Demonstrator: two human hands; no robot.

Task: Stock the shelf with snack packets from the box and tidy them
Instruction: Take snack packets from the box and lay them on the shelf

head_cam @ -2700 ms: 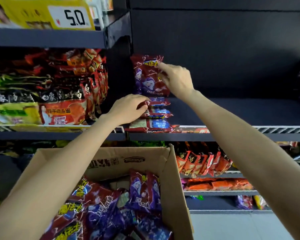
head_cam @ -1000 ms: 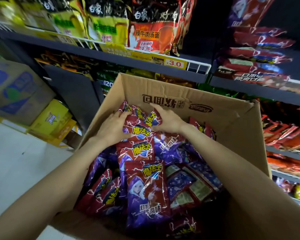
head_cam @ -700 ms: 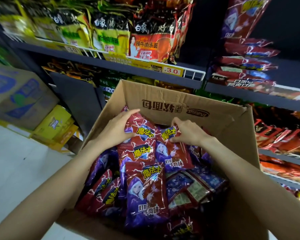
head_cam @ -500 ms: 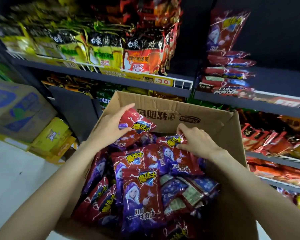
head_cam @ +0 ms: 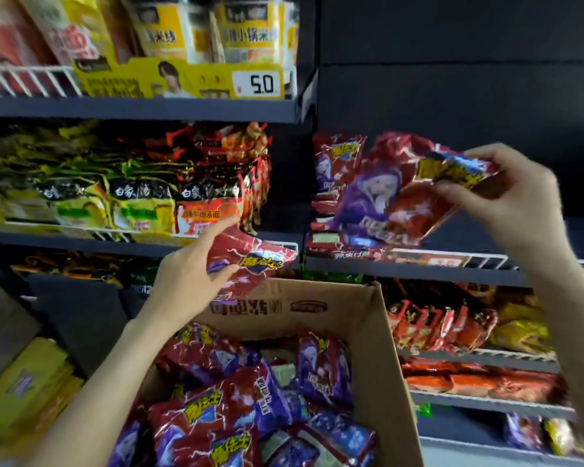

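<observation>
stock entry, red-and-purple snack packets: task early to midway, by judgement
on shelf: dark shelf (head_cam: 418, 269), right bay, carries a small group at its left end, one standing packet (head_cam: 334, 160) at the back and a few flat packets (head_cam: 324, 227) lying in front of it; the rest of that bay to the right shows bare
in transit: right hand (head_cam: 516, 200), grip pinched on the top edge of a packet (head_cam: 388, 200), holds it tilted just beside the standing one, above the shelf and not yet set down; left hand (head_cam: 186, 281), grip closed round a second packet (head_cam: 246, 261), holds it above the cardboard box (head_cam: 378, 335), below shelf level
in box: many packets (head_cam: 236, 409) heaped loose (count cannot be told, picture blurred)
left to do: place both held packets, empty most of the box, then straighten the row, since the shelved ones lie mixed, standing and flat
neighbouring stock: noodle packs (head_cam: 142, 203) fill the left bay
</observation>
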